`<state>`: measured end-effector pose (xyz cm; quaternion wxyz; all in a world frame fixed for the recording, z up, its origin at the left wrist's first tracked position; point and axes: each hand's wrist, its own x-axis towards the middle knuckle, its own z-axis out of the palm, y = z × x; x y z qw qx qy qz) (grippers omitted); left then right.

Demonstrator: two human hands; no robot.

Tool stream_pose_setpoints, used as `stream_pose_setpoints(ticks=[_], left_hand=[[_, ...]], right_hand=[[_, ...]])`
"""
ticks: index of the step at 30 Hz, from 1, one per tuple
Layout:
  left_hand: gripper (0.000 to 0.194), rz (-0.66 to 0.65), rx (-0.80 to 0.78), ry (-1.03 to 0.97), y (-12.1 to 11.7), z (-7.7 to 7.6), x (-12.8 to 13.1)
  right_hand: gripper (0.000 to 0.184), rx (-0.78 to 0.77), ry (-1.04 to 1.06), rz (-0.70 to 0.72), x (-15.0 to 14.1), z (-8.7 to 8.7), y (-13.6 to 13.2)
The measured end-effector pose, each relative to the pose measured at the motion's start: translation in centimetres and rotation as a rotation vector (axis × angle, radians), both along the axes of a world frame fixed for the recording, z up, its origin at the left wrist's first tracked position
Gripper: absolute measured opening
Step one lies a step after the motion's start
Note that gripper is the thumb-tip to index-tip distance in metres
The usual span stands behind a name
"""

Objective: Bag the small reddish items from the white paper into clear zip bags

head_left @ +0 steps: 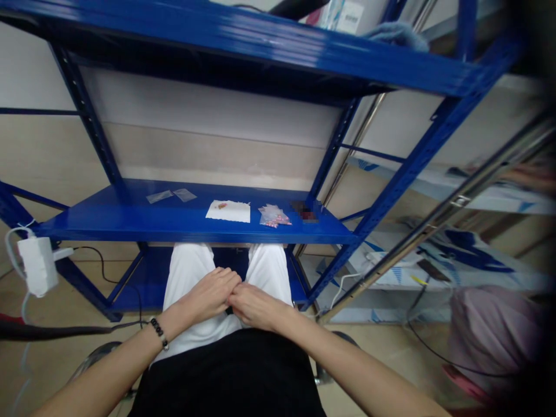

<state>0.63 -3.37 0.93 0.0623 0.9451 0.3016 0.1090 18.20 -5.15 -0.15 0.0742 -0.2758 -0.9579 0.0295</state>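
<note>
My left hand (216, 291) and my right hand (252, 303) meet above my lap, between the white trouser legs. Their fingers are curled and touch each other at the tips; whatever lies inside them, if anything, is hidden. Ahead of the hands, on the blue shelf (113, 214), lies a white sheet of paper (234, 212) with a small orange-brown item (222, 205) on it. To its right sits a small pile of clear bags (273, 215) with pink and white pieces. Two flat clear bags (159, 197) rest further left.
A dark, blurred-out item (305, 211) lies at the shelf's right. An upper blue shelf (217, 35) holds boxes and a blue glove (397, 36). A white power strip (38, 266) hangs at the left post. At right are a metal pole (434, 223) and another person's leg (490, 330).
</note>
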Motion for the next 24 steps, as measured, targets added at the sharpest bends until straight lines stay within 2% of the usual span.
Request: stream_pose_setpoints(ticks=[2, 5, 8, 10, 12, 14, 17, 19, 21, 24], left_hand=[[0.016, 0.0, -0.045, -0.011, -0.1, -0.1, -0.1], [0.013, 0.067, -0.086, -0.034, 0.2, -0.3, -0.2], [0.006, 0.163, -0.09, -0.109, 1.4, -0.3, -0.7], [0.006, 0.249, -0.086, -0.194, 2.7, -0.2, -1.3], [0.007, 0.339, -0.102, -0.272, 3.8, -0.3, -1.8], [0.009, 0.396, -0.139, -0.308, 4.4, -0.4, -2.0], [0.009, 0.371, -0.152, -0.268, 4.1, -0.8, -1.8], [0.007, 0.321, -0.127, -0.213, 3.4, -1.1, -1.5], [0.006, 0.287, -0.106, -0.18, 2.8, -1.2, -1.3], [0.005, 0.279, -0.104, -0.182, 2.4, -1.1, -1.2]], right_hand=[[0.012, -0.028, -0.02, 0.011, -0.1, 0.4, -0.2], [0.01, -0.086, -0.002, 0.021, 0.0, 2.1, -0.4], [0.014, -0.197, 0.18, 0.049, 0.4, 4.5, 0.5], [0.021, -0.248, 0.364, 0.04, 0.8, 5.9, 2.5], [0.025, -0.233, 0.522, -0.038, 1.1, 6.6, 5.8], [0.027, -0.181, 0.607, -0.157, 1.1, 6.7, 10.3], [0.047, -0.094, 0.641, -0.332, 0.3, 6.3, 17.6], [0.054, -0.037, 0.571, -0.488, -0.5, 6.0, 22.0], [0.046, -0.015, 0.491, -0.602, -1.2, 5.7, 25.4], [0.032, -0.018, 0.452, -0.669, -2.1, 5.1, 28.7]])
